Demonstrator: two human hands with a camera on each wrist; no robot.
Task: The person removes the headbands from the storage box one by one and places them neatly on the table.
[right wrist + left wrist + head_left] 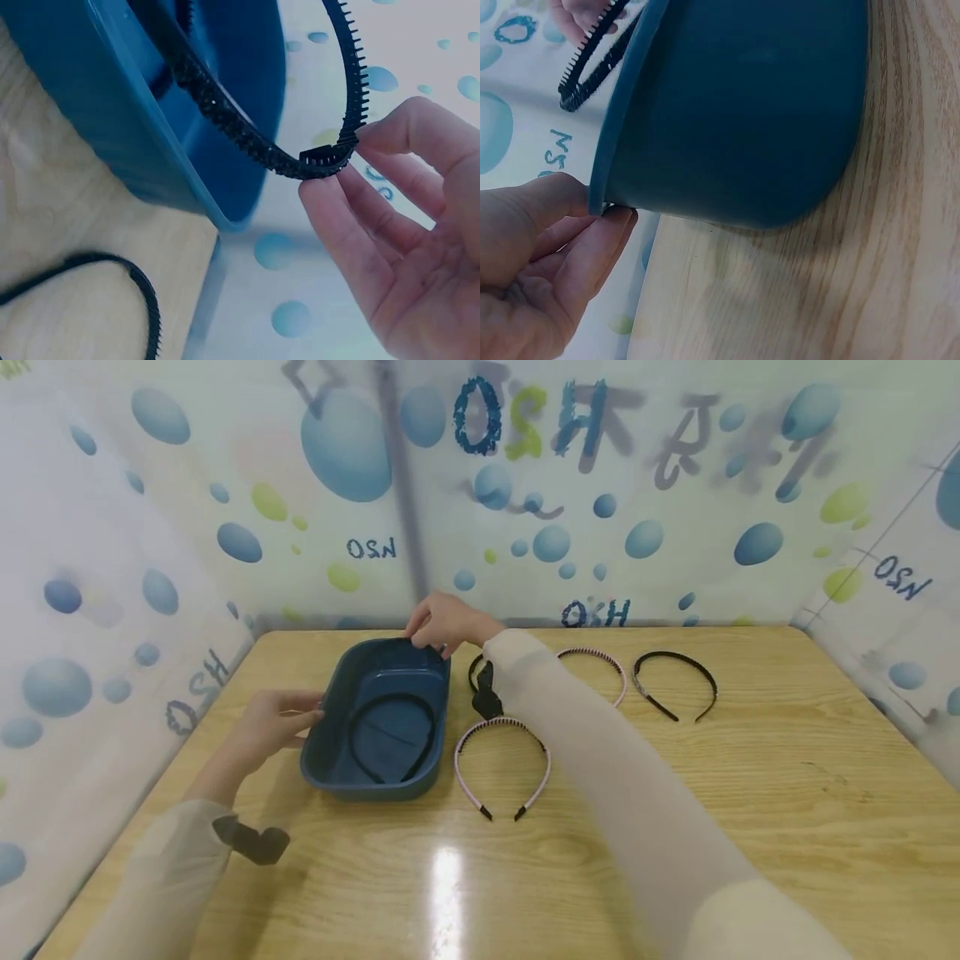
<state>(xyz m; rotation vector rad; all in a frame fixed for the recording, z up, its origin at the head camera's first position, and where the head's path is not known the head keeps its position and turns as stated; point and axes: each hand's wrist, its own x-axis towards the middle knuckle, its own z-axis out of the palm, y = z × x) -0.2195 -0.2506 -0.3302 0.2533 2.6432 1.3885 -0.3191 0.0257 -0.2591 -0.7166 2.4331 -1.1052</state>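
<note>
My left hand [273, 727] pinches the left rim of a blue plastic basin [367, 792], thumb and fingers on either side of the edge in the left wrist view. Over the basin's far edge, my right hand [450, 620] pinches a black toothed headband [232, 124] with a rough, glittery outer face. The headband hangs over the basin opening in the right wrist view, while in the head view it is mostly hidden by the hand and rim. Another black headband [397, 697] lies on the basin floor.
Right of the basin lies a pink headband [502, 722] with dark teeth. A second pink one [592, 652] and a black headband [678, 656] lie farther back. Another black headband [472, 672] is partly covered by my right wrist. Printed sheeting [675, 585] stands behind the wooden table [750, 827].
</note>
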